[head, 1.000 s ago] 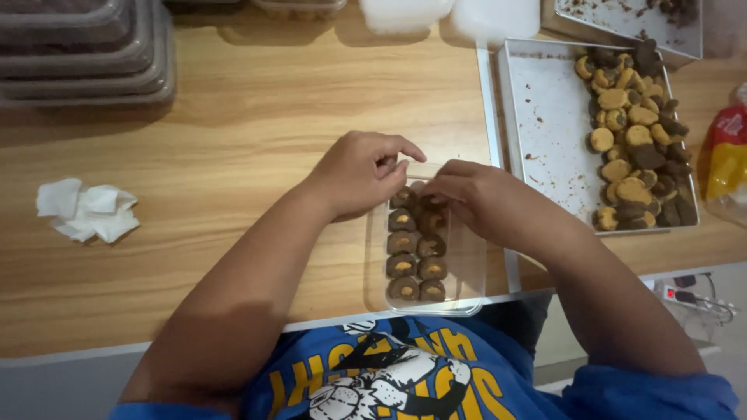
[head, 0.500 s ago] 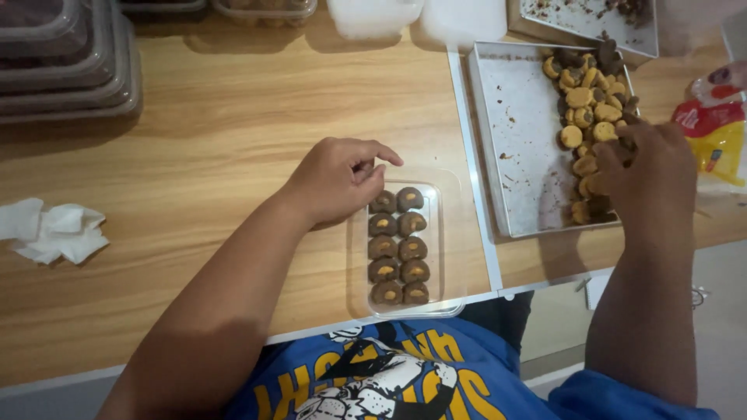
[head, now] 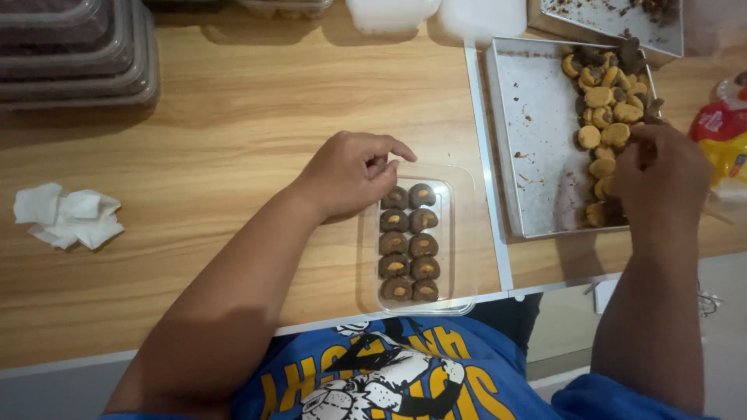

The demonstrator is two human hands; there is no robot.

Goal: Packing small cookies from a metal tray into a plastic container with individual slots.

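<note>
A: Right, left to right. Crumpled white tissue (head: 68, 218) lies at the far left of the wooden worktop (head: 233, 140), well apart from everything. Stacked lidded containers (head: 74, 50) sit in the top left corner.

B: Left hand?

A: Left hand (head: 350, 173) rests on the worktop, fingers loosely curled, fingertips touching the top left edge of the clear plastic tray (head: 461, 233). It pinches nothing that I can see; looks like it's steadying the tray.

B: Tray contents?

A: Two columns of small round chocolate cookies (head: 409, 245) with pale centres, packed touching each other. The right strip of the tray is bare.

B: Handling?

A: My read: thin, light, flexy tray that slides easily, so pin it by the rim, not the wall. Cookies look light, stiff and crumbly. Take each one by its sides with fingertips, with no squeeze on the centre.

B: Right side?

A: Metal baking pan (head: 525, 140) with loose crumbs and a heap of the same cookies (head: 603, 117) along its right side. Right hand (head: 661, 175) is down on that heap, fingers bent into it. Can't tell whether it's pinching a cookie, since the fingertips are hidden. Red and yellow packet (head: 720, 136) just beyond it.
</note>
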